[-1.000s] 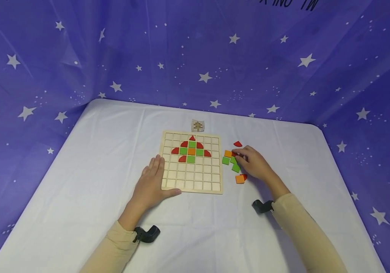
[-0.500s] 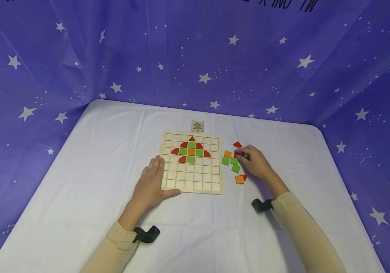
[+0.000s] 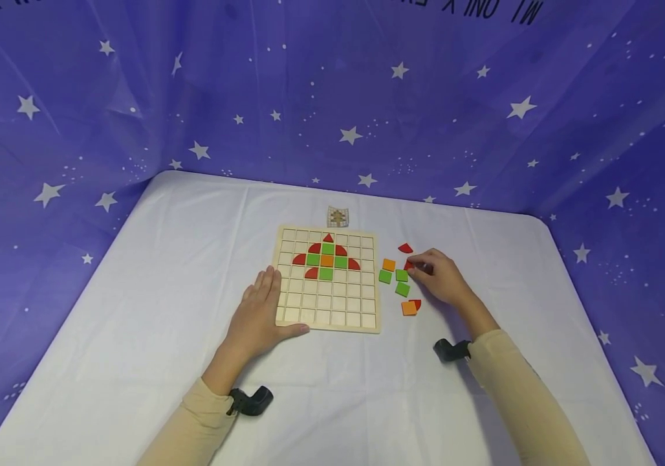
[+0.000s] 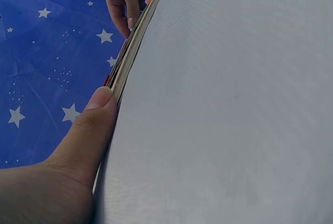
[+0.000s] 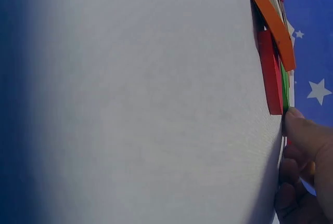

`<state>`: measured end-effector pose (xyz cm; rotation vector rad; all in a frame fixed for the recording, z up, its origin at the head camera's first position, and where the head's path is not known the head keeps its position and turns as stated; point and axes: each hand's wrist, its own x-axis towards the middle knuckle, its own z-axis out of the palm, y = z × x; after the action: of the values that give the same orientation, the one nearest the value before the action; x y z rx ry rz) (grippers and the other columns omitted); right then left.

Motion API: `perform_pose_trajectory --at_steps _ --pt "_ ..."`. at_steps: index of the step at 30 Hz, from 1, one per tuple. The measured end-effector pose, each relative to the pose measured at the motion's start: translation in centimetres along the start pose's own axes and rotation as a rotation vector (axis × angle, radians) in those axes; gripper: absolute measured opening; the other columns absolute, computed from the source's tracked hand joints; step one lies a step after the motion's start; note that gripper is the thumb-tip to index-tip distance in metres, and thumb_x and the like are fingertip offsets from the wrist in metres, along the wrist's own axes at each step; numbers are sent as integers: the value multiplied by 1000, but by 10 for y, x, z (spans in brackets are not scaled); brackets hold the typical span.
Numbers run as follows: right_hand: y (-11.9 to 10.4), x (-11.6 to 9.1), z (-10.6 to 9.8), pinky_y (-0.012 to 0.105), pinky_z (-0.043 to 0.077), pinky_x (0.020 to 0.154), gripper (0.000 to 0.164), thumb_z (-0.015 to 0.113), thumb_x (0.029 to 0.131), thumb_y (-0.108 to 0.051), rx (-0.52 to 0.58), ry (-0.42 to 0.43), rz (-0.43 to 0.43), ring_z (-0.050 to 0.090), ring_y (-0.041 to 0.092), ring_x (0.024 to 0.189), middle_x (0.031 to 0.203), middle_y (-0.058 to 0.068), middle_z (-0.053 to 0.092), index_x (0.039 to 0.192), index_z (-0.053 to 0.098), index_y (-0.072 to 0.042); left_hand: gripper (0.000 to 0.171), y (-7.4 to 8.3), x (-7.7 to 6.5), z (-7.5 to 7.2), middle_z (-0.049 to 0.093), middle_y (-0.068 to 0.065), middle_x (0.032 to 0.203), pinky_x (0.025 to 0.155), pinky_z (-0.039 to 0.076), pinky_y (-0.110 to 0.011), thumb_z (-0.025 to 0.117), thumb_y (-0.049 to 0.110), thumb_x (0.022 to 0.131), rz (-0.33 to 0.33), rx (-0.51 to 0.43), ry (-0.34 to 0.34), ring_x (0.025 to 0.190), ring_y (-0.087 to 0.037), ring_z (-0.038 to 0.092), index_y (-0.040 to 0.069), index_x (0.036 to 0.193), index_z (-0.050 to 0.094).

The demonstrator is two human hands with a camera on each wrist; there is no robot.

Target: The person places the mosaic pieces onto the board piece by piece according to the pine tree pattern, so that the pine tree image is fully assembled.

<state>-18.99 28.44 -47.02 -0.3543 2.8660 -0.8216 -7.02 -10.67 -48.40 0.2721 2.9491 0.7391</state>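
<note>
A wooden grid board [image 3: 323, 317] bears a tree-like pattern of red, green and orange tiles in its upper half. My left hand [image 3: 253, 320] rests along the board's left side, fingers straight, thumb spread across the near left corner; that thumb [image 4: 86, 133] lies against the board's edge in the left wrist view. To the right of the board, my right hand [image 3: 442, 277] pinches a red tile [image 3: 408, 265] between thumb and fingertips, mostly covered by them. Around it lie a red quarter-round tile [image 3: 405, 248], green square tiles [image 3: 402, 289] and an orange square tile [image 3: 389, 265].
Nearer me, another orange square tile [image 3: 409, 309] overlaps a red tile [image 3: 416, 304]. Beyond the board lies a small picture card [image 3: 337, 217] with a tree pattern. The white-covered table [image 3: 152, 272] is backed by a purple star-patterned curtain [image 3: 309, 97].
My right hand has drawn slightly right with the red tile, away from the orange and green tiles, uncovering a green one. My left hand and the board stay put.
</note>
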Motion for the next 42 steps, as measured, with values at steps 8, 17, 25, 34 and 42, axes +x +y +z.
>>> perform_pose_trajectory --at_steps 8,17,25,34,42 --pt "2 0 -4 34 46 78 40 68 93 -17 26 -41 -24 50 22 90 109 6 58 134 64 -17 128 1 0 -1 9 -20 166 124 18 -54 76 68 72 11 -1 18 155 -36 10 -5 156 13" --pt "1 -1 -1 35 48 84 34 71 92 -20 22 -3 2 53 21 93 111 4 61 125 65 -16 128 1 0 -1 8 -20 166 124 17 -54 75 68 72 10 2 17 155 -37 9 -4 157 13" --pt "-2 -3 0 37 48 87 34 68 95 -17 32 -35 -1 52 23 94 112 6 63 129 63 -18 128 2 0 -1 8 -20 166 124 17 -54 76 68 72 11 2 18 155 -37 9 -4 157 13" --pt "-5 0 -1 45 49 97 39 66 96 -25 -12 -59 15 57 27 103 118 11 65 133 62 -10 129 1 -1 1 7 -20 166 124 16 -54 76 69 72 -3 0 5 155 -36 8 -4 157 12" --pt "-11 4 0 52 46 105 40 62 99 -23 -88 -57 37 58 32 114 125 17 63 136 59 -6 128 1 0 1 8 -20 166 124 16 -54 76 68 72 -2 -4 6 155 -37 9 -4 157 12"
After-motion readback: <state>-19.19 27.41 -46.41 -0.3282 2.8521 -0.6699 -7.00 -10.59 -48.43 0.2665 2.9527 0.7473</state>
